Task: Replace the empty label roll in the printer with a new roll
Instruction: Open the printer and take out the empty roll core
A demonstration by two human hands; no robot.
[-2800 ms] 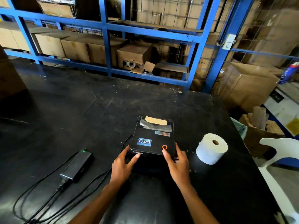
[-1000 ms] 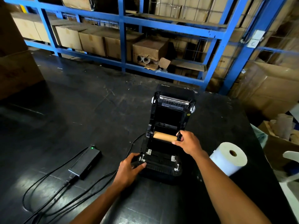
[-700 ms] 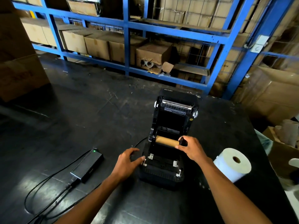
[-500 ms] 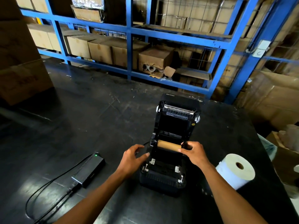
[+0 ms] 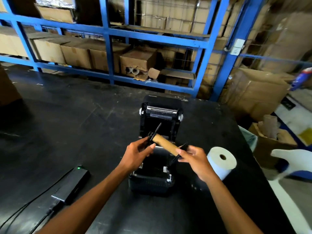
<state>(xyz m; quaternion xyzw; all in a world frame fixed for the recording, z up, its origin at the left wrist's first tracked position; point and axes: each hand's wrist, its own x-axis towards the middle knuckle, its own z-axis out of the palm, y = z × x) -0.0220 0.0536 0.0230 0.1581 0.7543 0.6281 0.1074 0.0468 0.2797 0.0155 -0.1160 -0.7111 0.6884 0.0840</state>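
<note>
The black label printer (image 5: 152,183) stands on the black table with its lid (image 5: 161,114) swung up and back. Above its open bay I hold the empty brown cardboard core (image 5: 164,144) on a black spindle, tilted down to the right. My left hand (image 5: 136,154) grips the black holder at the core's left end. My right hand (image 5: 192,157) pinches the black holder at its right end. The new white label roll (image 5: 221,162) lies on the table just right of the printer, its hole facing up.
A black power adapter (image 5: 72,183) with a green light and cables lies left of the printer. Blue shelving (image 5: 109,54) with cardboard boxes runs behind the table. Boxes (image 5: 253,93) and a white chair (image 5: 293,159) stand beyond the table's right edge.
The closed printer's lid has been opened. The core with its spindle has come up out of the bay. My left hand left the printer's side and took the core's left end.
</note>
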